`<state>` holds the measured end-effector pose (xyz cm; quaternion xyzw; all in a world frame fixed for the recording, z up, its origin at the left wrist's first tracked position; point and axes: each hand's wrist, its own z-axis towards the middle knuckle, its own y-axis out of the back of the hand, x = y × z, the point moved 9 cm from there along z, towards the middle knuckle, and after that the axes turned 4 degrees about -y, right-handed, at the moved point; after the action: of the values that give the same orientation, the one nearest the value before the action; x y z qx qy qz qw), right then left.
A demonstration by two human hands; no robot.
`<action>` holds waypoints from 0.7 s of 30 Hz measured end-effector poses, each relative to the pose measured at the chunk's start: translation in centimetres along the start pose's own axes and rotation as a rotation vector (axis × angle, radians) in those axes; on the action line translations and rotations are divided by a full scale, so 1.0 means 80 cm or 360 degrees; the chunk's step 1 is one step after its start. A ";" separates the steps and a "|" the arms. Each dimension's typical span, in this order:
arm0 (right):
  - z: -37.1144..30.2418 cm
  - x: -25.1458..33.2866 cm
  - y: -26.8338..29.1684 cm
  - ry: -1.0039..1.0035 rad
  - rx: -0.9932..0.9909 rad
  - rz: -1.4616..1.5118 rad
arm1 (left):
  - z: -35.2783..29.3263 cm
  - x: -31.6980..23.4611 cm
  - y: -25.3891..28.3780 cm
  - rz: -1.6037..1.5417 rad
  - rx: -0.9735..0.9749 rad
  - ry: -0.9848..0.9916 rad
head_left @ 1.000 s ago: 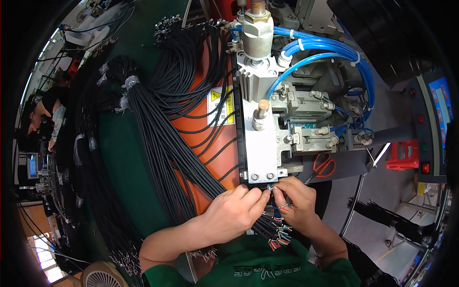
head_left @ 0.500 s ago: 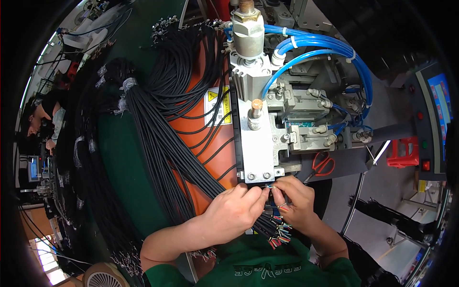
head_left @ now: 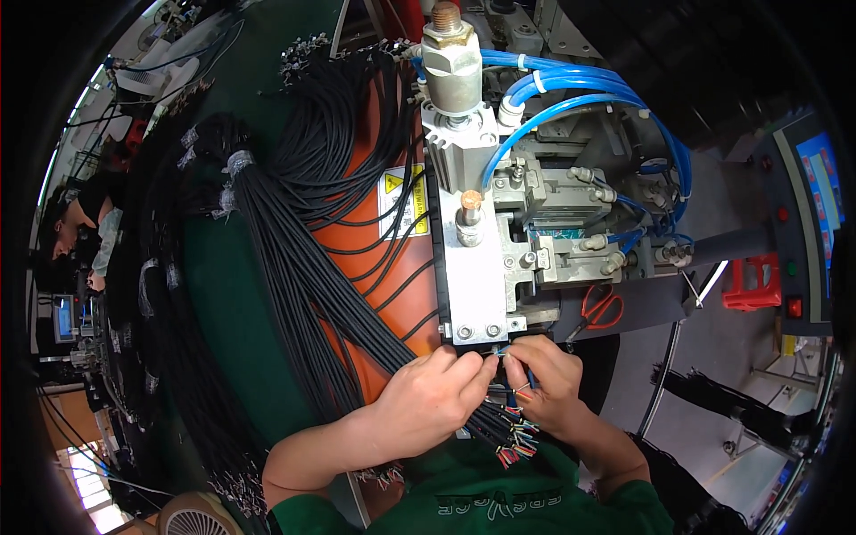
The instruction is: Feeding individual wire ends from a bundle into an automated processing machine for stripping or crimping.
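Note:
Just below the front end of a metal clamping machine (head_left: 477, 303), both hands meet over thin coloured wires (head_left: 499, 351). My left hand (head_left: 435, 390) is closed, pinching the wires or the cable they come from; its fingers partly hide the spot. From the other side my right hand (head_left: 551, 379) pinches the wire ends between thumb and forefinger. Under the hands runs a thick bundle of black cables (head_left: 308, 272), its stripped ends fanning out in red, white, green and blue (head_left: 513, 437) between my wrists.
More black cables (head_left: 334, 134) lie over the orange machine cover (head_left: 366, 245), several leading into its side. Blue air hoses (head_left: 580, 76) arch above the machine. Red-handled scissors (head_left: 603, 308) lie right of it. A control panel (head_left: 807, 232) stands far right, near a red stool (head_left: 752, 283).
Both hands stay at the machine's front end, still pinching the wires, with only slight finger movement. The view has shifted a little, so the machine sits slightly further left.

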<state>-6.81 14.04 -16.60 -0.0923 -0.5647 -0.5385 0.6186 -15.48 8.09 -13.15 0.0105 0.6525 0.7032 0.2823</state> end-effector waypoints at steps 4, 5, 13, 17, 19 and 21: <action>0.005 -0.009 -0.001 -0.0132 0.0047 0.0071 | 0.002 0.000 0.000 0.0012 0.0007 0.0008; 0.005 -0.008 0.000 -0.0085 0.0036 0.0032 | 0.002 -0.002 0.000 0.0010 0.0006 0.0006; 0.017 0.008 0.001 0.0023 0.0165 -0.0243 | 0.009 -0.013 -0.007 0.0361 0.0153 -0.0063; 0.015 -0.001 -0.002 -0.0025 0.0237 -0.0194 | 0.008 -0.010 -0.012 0.0332 0.0180 -0.0070; 0.013 -0.003 -0.002 -0.0056 0.0216 -0.0136 | 0.007 -0.008 -0.007 0.0219 0.0069 -0.0094; 0.010 -0.010 0.003 -0.0261 0.0155 0.0010 | 0.007 -0.007 -0.008 0.0200 0.0054 -0.0074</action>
<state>-6.94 15.14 -16.86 -0.1078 -0.6386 -0.4992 0.5756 -14.58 8.39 -13.46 0.0725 0.6558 0.7078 0.2525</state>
